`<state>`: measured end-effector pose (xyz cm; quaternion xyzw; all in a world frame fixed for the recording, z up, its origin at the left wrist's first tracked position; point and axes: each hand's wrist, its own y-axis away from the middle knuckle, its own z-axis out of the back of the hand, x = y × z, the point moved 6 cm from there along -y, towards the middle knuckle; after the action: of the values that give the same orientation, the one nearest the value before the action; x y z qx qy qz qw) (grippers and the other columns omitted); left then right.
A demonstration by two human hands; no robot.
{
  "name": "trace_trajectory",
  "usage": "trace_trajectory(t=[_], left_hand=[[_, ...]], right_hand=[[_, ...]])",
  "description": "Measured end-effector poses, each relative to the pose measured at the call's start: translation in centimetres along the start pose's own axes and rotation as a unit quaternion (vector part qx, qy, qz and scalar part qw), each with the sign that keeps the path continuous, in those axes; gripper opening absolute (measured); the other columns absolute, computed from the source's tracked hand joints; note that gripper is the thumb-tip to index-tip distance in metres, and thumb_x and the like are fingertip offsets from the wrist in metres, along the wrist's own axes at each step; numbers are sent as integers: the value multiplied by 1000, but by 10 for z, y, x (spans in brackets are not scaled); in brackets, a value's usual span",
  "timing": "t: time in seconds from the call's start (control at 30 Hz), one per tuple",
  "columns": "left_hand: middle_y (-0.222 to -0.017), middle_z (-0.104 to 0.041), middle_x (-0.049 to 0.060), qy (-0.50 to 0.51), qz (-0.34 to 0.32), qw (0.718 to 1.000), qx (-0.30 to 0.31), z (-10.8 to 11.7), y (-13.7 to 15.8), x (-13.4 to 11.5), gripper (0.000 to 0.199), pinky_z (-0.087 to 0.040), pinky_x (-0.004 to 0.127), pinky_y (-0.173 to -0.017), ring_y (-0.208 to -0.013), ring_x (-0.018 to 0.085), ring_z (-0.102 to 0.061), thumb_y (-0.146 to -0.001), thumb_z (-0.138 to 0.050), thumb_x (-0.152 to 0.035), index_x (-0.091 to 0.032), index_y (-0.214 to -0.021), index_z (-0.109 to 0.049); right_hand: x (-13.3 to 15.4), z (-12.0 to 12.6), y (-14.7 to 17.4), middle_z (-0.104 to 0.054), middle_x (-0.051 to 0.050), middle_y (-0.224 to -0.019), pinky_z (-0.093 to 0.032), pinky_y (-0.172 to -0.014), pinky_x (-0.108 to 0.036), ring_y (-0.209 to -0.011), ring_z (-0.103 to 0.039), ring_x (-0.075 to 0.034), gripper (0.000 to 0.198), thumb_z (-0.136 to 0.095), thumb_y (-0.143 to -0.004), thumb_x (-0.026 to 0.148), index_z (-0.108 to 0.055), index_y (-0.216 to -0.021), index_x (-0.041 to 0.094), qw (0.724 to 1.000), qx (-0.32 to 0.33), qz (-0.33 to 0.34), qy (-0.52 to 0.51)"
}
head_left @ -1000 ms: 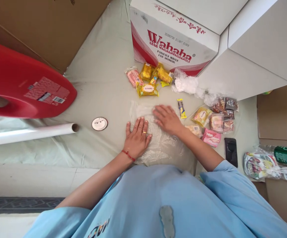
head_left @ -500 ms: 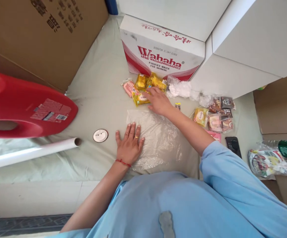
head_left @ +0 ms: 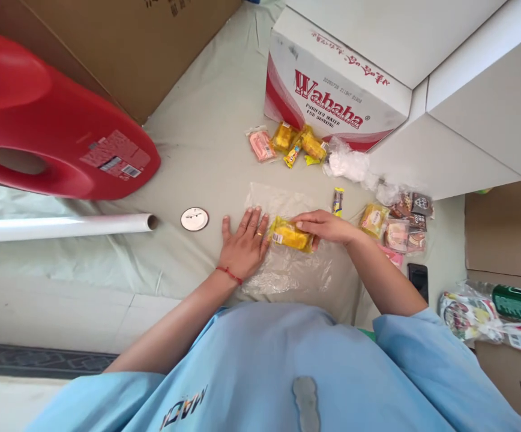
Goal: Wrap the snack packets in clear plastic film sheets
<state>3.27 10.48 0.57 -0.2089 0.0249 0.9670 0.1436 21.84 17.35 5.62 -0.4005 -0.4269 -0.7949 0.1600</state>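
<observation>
My right hand [head_left: 326, 229] grips one end of a yellow-wrapped snack pack [head_left: 291, 235], held over a clear plastic bag [head_left: 283, 273] spread flat on the cloth. Fingers outstretched, my left hand [head_left: 243, 243] lies flat on the left edge of that bag, its fingertips close to the snack's left end. Beyond the bag, against the carton, are more yellow snack packs [head_left: 313, 146] and a pink-wrapped pack [head_left: 261, 146]. A small narrow packet [head_left: 338, 202] lies just behind my right hand.
A Wahaha carton [head_left: 332, 99] stands at the back. Left are a red jug [head_left: 62, 144], a white tube [head_left: 62, 228] and a round pin badge [head_left: 194, 219]. Right are brown snack packs [head_left: 416, 222], a phone [head_left: 418, 282] and a green-labelled bottle [head_left: 519, 305].
My right hand has come back from the pile by the carton, bringing a yellow snack pack over the plastic bag. My left hand stays flat. The view has shifted somewhat.
</observation>
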Motion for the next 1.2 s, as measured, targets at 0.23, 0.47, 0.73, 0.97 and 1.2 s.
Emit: trace_trajectory(t=[0.23,0.47,0.73,0.97,1.2], left_hand=[[-171,-32,11,0,6,1000,-14,-1,0,-1,57,9,68,-127,-160,28,-29,-108,-27,-35,-24,-164,-34],[-171,-32,13,-12,20,1000,-19,6,5,10,58,6,70,-126,-158,31,-31,-108,-29,-44,-25,-163,-36],[-171,-33,12,-31,22,999,-19,7,8,21,60,6,73,-124,-159,32,-31,-107,-28,-45,-30,-166,-28],[-170,-33,16,-19,28,999,-38,14,8,23,60,-6,72,-125,-158,35,-32,-107,-30,-43,-26,-164,-35],[-159,-53,13,34,-137,989,-41,41,57,21,66,-20,53,-131,-151,27,-46,-100,-51,-39,-27,-163,-33]], right_hand=[[24,-5,34,-64,-22,-137,-50,-108,-54,-132,-58,-38,50,-52,-104,47,-62,-140,13,893,-274,-21,356],[-19,-45,33,-60,-15,-145,-40,-118,-57,-145,-42,-34,54,-60,-96,18,-56,-150,24,909,-219,44,352],[-25,-31,71,-60,-16,-135,-45,-113,-57,-131,-50,-34,53,-51,-98,21,-55,-151,23,888,-355,76,282],[0,-70,18,-59,-16,-142,-33,-122,-59,-146,-40,-34,50,-56,-97,15,-58,-146,22,908,-250,105,321],[-24,-77,84,-58,-18,-144,-49,-112,-55,-136,-52,-31,44,-59,-101,36,-57,-143,23,918,-240,200,246]])
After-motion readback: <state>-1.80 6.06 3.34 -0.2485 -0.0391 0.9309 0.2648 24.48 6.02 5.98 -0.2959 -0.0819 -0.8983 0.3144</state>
